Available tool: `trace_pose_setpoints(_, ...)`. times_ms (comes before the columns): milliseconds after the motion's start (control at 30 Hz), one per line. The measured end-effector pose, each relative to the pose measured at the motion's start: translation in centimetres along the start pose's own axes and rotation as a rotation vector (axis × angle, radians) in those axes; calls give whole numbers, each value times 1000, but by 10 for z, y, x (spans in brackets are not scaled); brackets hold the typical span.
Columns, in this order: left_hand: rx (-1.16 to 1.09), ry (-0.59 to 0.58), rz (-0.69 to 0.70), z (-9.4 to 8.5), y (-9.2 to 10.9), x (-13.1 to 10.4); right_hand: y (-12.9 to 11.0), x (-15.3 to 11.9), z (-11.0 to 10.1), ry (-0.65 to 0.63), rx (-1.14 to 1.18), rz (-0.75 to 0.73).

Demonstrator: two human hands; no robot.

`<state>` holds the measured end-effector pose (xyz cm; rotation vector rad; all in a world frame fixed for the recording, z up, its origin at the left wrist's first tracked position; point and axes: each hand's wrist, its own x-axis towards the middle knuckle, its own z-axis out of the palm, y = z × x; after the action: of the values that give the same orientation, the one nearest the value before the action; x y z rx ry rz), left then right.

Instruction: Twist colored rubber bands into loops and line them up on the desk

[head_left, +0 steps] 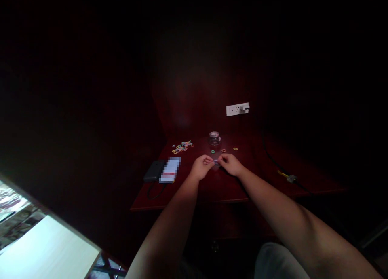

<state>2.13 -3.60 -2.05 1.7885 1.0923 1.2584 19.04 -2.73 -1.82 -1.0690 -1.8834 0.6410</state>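
Observation:
My left hand [202,167] and my right hand [230,164] are close together over the dark red desk, fingers pinched on opposite sides of a small pale purple ring [216,161]. Just beyond them lie a green ring [212,151], an orange-red ring [223,151] and a yellow ring [235,149], spaced apart in a row. Behind these stands a small clear jar [214,138]. A loose pile of small coloured rings [182,147] is on the desk to the left of the jar.
Left of my hands are a phone with a blurred screen [170,170], a dark box-like object [154,171] and a thin cable. A white wall socket [237,109] holds a plug. At right, a black cord runs past a small grey connector [291,178]. The desk [188,197] ends nearer my body.

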Motion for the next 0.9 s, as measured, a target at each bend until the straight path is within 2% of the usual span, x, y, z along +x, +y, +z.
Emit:
trace_pose_setpoints(133, 22, 5, 15, 2, -1, 1, -3, -2, 2, 15, -9, -23)
trace_pose_setpoints(333, 14, -103, 13, 5, 3, 1, -11, -6, 5, 20, -106, -103)
trace_pose_setpoints(633, 23, -59, -16, 4, 6, -1, -19, -12, 4, 54, -219, -145)
trace_pose_setpoints(900, -15, -19, -44, 4, 5, -2, -23, -14, 3, 65, -227, -182)
